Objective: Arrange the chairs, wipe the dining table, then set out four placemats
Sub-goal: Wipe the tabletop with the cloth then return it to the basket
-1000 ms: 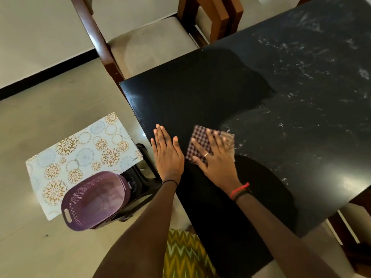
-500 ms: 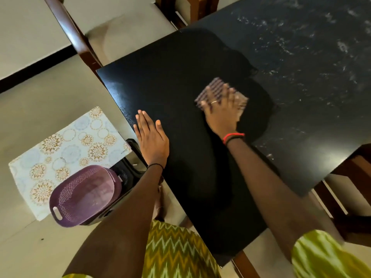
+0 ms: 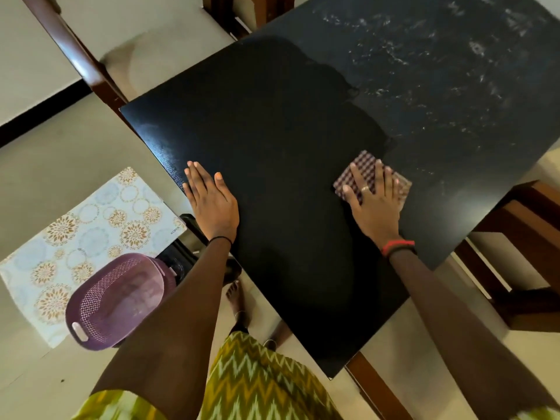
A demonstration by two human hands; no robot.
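At the far left a patterned placemat (image 3: 91, 231) lies flat off to the side, apparently on a low black stool (image 3: 178, 259), with a purple perforated basket (image 3: 121, 298) resting across its near corner. It looks parked there, within reach but off the surface being cleaned. Whether more mats are stacked beneath it cannot be told. Behind it, a wooden chair (image 3: 169, 53) with a pale seat stands close to the far-left corner, so the chair step seems to be dealt with on this side. The left hand (image 3: 213, 204) lies palm down just inside the near-left edge of the black tabletop (image 3: 288, 131). Its fingers are straight and together and it holds nothing, and it most likely serves as a prop for the reach across. The surface between the two hands is an even, dark black, which suggests it has been wiped. Further right, a checked cloth (image 3: 363, 168) is folded into a small pad and lies flat on the tabletop. The right hand (image 3: 377, 207) covers its near half with fingers spread and extended, pressing down rather than gripping. That posture puts weight across the whole pad for a wiping stroke. Beyond the cloth, toward the far right, the surface shows pale speckled residue (image 3: 454, 86), so the wiping appears to be only partly done, and that patch is probably where the cloth must go next. A second wooden chair (image 3: 527, 225) sits tucked partly under the right edge. No placemat is on the tabletop yet.
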